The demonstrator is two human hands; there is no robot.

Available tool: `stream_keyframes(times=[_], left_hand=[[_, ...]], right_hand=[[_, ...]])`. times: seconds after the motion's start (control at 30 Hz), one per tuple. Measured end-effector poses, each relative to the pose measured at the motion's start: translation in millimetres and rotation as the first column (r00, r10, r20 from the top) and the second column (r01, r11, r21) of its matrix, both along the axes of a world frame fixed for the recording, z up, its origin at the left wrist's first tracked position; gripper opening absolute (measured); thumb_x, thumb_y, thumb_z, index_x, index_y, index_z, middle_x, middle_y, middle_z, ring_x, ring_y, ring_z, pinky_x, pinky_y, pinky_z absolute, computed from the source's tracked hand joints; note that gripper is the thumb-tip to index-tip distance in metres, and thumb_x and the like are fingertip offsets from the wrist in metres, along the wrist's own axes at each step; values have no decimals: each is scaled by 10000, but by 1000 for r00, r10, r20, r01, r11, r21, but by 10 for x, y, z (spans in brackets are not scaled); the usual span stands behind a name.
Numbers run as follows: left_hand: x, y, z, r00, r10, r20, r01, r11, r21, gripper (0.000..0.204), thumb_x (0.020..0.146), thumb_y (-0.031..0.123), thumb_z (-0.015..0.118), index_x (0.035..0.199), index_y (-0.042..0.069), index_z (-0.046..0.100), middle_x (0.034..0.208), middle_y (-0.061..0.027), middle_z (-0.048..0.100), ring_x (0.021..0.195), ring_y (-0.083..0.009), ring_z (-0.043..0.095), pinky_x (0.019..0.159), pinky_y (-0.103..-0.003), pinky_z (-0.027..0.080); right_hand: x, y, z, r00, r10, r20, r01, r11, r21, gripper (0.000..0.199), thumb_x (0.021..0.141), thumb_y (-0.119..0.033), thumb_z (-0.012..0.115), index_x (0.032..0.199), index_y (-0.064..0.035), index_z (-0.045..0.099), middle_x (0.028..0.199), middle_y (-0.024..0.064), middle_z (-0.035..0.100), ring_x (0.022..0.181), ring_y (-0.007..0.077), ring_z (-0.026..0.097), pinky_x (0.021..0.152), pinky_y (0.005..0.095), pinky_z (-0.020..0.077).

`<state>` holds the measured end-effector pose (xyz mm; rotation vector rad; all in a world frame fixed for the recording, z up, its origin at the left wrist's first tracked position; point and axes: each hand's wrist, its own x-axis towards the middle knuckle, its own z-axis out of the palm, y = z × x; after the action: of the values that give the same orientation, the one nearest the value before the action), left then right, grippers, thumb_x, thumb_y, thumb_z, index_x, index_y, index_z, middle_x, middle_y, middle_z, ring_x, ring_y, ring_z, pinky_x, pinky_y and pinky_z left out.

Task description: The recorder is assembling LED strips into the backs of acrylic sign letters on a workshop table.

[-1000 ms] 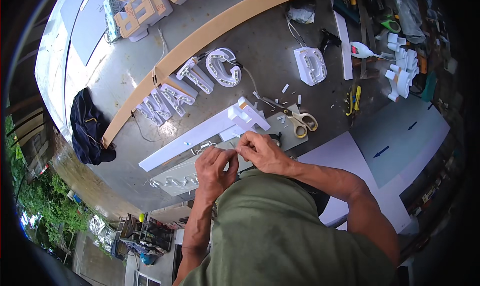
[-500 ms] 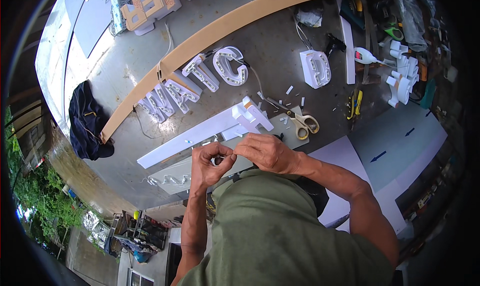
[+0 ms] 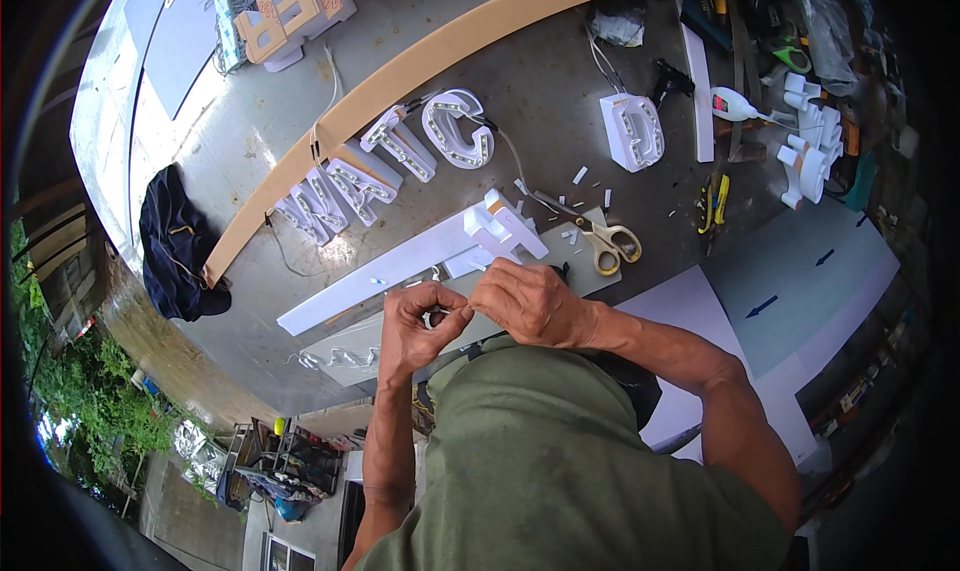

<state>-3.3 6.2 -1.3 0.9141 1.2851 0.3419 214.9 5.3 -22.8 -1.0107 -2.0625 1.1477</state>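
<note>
My left hand (image 3: 422, 323) and my right hand (image 3: 530, 301) meet close in front of my body, both pinched closed. Fingertip to fingertip, they grip something thin and pale, too small to make out. Just beyond them a white letter-shaped box (image 3: 498, 233) lies on a long white strip (image 3: 375, 276). Under and beside my left hand runs a grey board (image 3: 345, 373), with a looped white wire (image 3: 350, 357) on it. Scissors with cream handles (image 3: 612, 249) rest to the right of my right hand, near small white offcuts (image 3: 580, 175).
Letter-shaped boxes with small lights (image 3: 458, 129) stand behind on the metal table (image 3: 540, 81). A long tan strip (image 3: 400, 69) arcs across it. At right are a yellow cutter (image 3: 720, 199), a white glue bottle (image 3: 733, 104) and large sheets (image 3: 780, 281). A dark cap (image 3: 180, 241) lies left.
My hands keep the same pinch, fingertips together. The whole view has shifted very slightly; nothing on the table has visibly been moved.
</note>
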Motion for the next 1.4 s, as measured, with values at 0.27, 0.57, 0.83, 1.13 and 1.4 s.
stream_keyframes(times=[0.27, 0.57, 0.83, 1.13, 1.4], left_hand=[[110, 11, 82, 988, -12, -154, 48, 971, 236, 74, 765, 6, 776, 787, 0, 706, 700, -29, 650, 625, -80, 550, 564, -253, 417], [-22, 89, -38, 999, 17, 36, -14, 997, -72, 62, 776, 21, 766, 761, 1, 709, 682, 4, 626, 611, -44, 500, 546, -220, 370], [-2, 178, -75, 995, -43, 86, 54, 991, -122, 61, 781, 12, 769, 762, 12, 711, 697, 2, 638, 599, -52, 498, 540, -228, 371], [208, 236, 11, 910, -173, -376, 345, 819, 458, 157, 674, -33, 770, 787, 58, 711, 684, -50, 648, 567, -150, 561, 511, -279, 420], [239, 239, 60, 885, -156, -438, 415, 688, 595, 216, 648, -57, 775, 810, 66, 700, 707, -45, 645, 586, -191, 567, 541, -306, 428]], right_hand=[[-48, -21, 125, 939, -285, -192, 71, 708, -703, 147, 914, -10, 645, 1053, -2, 599, 933, 129, 646, 865, 308, 664, 734, 413, 523], [8, -22, -71, 967, -95, -235, 49, 980, -192, 236, 789, -26, 673, 1023, -5, 643, 947, 103, 647, 872, 273, 667, 717, 375, 559], [51, -5, -134, 983, -75, -166, 52, 989, -138, 198, 775, -50, 683, 956, 5, 625, 892, 108, 623, 800, 265, 640, 666, 376, 539], [-91, -58, -50, 918, -364, -156, 218, 792, -570, 149, 894, 12, 689, 954, 15, 553, 814, 134, 630, 716, 297, 652, 638, 394, 516], [-126, -82, -20, 876, -437, -203, 204, 718, -666, 118, 932, -6, 664, 957, 16, 550, 789, 123, 640, 693, 230, 655, 628, 348, 506]])
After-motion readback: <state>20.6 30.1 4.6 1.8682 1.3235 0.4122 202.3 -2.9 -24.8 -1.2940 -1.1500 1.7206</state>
